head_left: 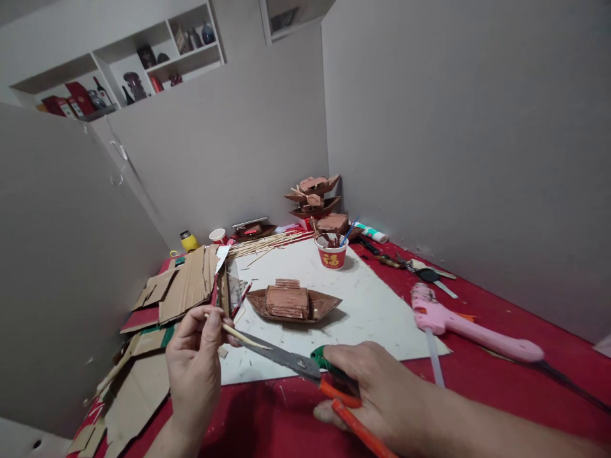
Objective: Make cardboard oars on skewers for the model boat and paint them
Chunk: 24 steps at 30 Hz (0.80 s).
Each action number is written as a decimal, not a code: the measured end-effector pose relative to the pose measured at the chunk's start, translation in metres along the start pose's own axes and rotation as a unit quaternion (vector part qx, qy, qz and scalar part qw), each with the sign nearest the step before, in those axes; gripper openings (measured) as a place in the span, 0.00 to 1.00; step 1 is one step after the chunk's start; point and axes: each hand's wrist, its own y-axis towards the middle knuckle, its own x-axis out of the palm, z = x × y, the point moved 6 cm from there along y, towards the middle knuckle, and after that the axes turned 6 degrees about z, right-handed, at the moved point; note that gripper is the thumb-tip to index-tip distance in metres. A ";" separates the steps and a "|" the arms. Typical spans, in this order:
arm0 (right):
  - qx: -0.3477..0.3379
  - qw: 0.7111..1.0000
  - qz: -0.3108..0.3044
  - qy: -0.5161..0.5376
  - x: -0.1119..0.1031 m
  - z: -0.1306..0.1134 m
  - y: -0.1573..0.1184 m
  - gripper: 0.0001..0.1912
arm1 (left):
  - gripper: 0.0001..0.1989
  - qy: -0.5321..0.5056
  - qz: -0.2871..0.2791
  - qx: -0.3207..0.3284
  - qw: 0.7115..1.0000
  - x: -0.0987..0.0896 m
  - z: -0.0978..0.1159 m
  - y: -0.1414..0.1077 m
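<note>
My left hand [200, 356] pinches a thin wooden stick [245, 340] between thumb and fingers. The stick's pale, tapered end lies along the scissors' blade. My right hand [377, 394] is wrapped around a pair of scissors [291, 361] with green and orange handles, its blades pointing left toward my left hand. Whether the blades are fully closed is hard to tell. Just beyond the hands, a small brown model boat [289, 300] with a ridged cabin roof rests upright on a white board [382, 312], touched by neither hand.
Cut cardboard pieces [188, 289] are piled on the left. Thin sticks [267, 243] lie behind the board, near a red paper cup [333, 254] holding brown paint and brushes. More model boats [315, 197] are stacked in the corner. On the right lies a pink glue gun [458, 321].
</note>
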 end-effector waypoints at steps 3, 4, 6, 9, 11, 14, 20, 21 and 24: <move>-0.001 1.000 -0.001 0.021 0.002 0.001 -0.002 0.22 | 0.07 0.001 0.001 0.001 1.000 0.001 0.000 0.000; -0.001 1.000 -0.001 0.024 0.003 0.001 -0.002 0.22 | 0.07 -0.006 0.001 -0.001 1.000 0.001 0.000 0.000; -0.004 1.000 0.002 0.027 0.003 0.001 -0.001 0.20 | 0.07 -0.028 0.000 -0.007 1.000 0.002 0.000 0.001; -0.005 1.000 -0.003 0.025 0.003 0.001 0.002 0.20 | 0.07 -0.051 0.001 -0.019 0.998 0.003 -0.003 0.004; 0.000 1.000 -0.006 0.013 0.003 0.002 0.005 0.20 | 0.07 -0.056 0.003 -0.027 0.998 0.004 -0.005 0.006; 0.000 1.000 -0.002 -0.014 0.001 0.003 0.007 0.19 | 0.07 -0.066 0.002 -0.040 0.997 0.004 -0.009 0.007; -0.005 0.998 0.012 -0.058 -0.007 0.000 0.006 0.19 | 0.05 -0.053 0.019 0.012 0.998 -0.002 -0.004 0.003; -0.007 0.998 0.015 -0.064 -0.008 0.000 0.006 0.18 | 0.05 -0.047 0.024 0.022 0.998 -0.003 -0.003 0.003; -0.015 0.997 0.019 -0.072 -0.010 -0.001 0.005 0.18 | 0.06 -0.031 0.025 0.009 0.999 -0.002 -0.007 0.004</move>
